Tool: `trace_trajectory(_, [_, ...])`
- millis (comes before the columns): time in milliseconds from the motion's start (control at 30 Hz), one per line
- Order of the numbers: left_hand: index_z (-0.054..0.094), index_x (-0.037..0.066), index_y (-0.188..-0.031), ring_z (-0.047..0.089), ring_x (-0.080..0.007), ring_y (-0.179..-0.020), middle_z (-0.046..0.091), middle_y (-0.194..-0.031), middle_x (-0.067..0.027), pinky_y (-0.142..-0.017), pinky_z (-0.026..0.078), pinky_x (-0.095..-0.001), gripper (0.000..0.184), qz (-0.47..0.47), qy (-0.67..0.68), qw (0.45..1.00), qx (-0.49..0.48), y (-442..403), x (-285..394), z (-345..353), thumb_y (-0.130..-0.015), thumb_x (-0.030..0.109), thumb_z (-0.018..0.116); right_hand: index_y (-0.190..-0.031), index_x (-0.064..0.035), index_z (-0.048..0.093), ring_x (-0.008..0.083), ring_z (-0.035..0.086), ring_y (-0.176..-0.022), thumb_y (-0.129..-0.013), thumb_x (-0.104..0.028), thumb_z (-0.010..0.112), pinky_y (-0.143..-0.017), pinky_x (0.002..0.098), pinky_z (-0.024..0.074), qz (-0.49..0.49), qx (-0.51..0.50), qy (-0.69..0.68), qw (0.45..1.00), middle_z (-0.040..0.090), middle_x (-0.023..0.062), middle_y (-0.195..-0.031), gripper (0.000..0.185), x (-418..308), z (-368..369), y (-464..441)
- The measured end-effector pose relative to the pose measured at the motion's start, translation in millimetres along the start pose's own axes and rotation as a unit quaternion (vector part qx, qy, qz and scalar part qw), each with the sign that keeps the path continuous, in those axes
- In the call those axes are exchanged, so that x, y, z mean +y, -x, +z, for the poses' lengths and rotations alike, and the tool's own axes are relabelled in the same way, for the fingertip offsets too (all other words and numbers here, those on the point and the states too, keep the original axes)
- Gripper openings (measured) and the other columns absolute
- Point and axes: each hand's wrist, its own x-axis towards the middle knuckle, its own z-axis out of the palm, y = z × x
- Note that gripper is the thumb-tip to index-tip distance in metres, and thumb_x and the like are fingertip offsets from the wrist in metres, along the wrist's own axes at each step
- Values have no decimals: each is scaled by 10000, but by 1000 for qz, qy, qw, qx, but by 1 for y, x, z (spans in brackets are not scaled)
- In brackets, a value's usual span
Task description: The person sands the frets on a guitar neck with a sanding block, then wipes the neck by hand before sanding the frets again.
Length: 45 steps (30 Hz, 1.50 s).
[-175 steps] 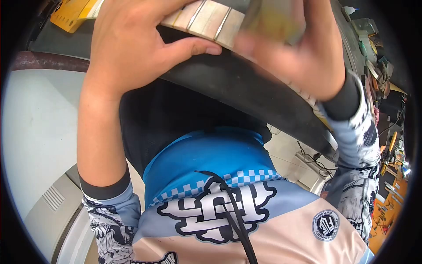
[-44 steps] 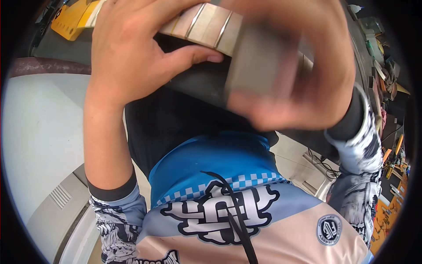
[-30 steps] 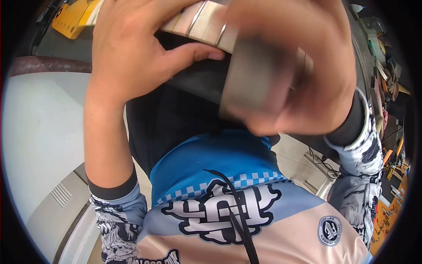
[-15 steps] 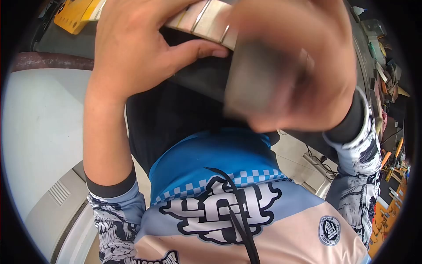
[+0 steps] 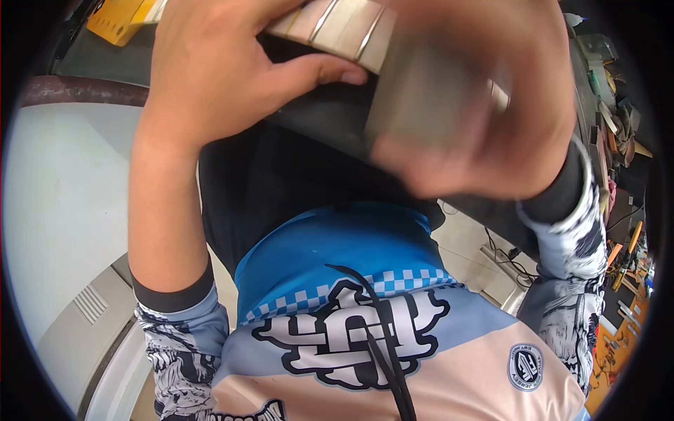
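Observation:
A guitar neck with metal frets on a pale fingerboard runs across the top of the view, and its yellow headstock shows at upper left. My left hand is wrapped around the neck, the thumb lying along its near edge and the other fingers out of sight. In my right hand is a greyish block, smeared by motion, held over the neck's right part. Whether the block touches the frets I cannot tell. A short piece of the neck also shows beyond that hand.
Under the neck lies a dark worktop. A brown rounded edge and a pale panel are at left. Assorted tools crowd the right side, and cables lie on the floor below.
My right hand and the block have shifted slightly up and to the right, uncovering more of the fretted neck. The left hand keeps its hold, nearly still.

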Motion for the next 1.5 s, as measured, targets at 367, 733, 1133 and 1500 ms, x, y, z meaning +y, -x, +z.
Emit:
trace_trajectory(367, [760,58,-1104,665,-268,-976,710,-998,-90,-897,454,-400,653,-9,9,1000,-14,1,9,-6,-656,507,913,-1377,-52,532,201,622,-1091,-907,-333,775,-947,365,507,222,112,-76,965,619,93,-1153,599,57,-5,5])
trace_trajectory(733, [757,62,-1102,667,-270,-974,710,-998,-87,-890,453,-403,658,-12,21,1000,3,0,13,-6,-657,524,906,-1376,-40,526,183,600,-1070,-922,-420,753,-937,343,495,247,46,-228,941,604,70,-1121,633,14,-14,-8])
trace_trajectory(1133, [753,70,-1114,660,-280,-977,705,-1018,-90,-893,453,-413,624,-2,19,1000,2,5,-4,2,-649,458,904,-1354,-28,532,201,627,-1047,-921,-431,750,-923,360,510,34,-4,-13,999,624,92,-1117,630,0,-2,5])
trace_trajectory(1500, [752,109,-1186,653,-304,-1090,729,-1155,-90,-941,456,-400,665,8,-27,999,-44,-7,12,-7,-642,472,875,-1334,-17,538,216,652,-1025,-920,-441,747,-910,376,523,328,134,-240,904,641,111,-1113,628,18,-6,-16])
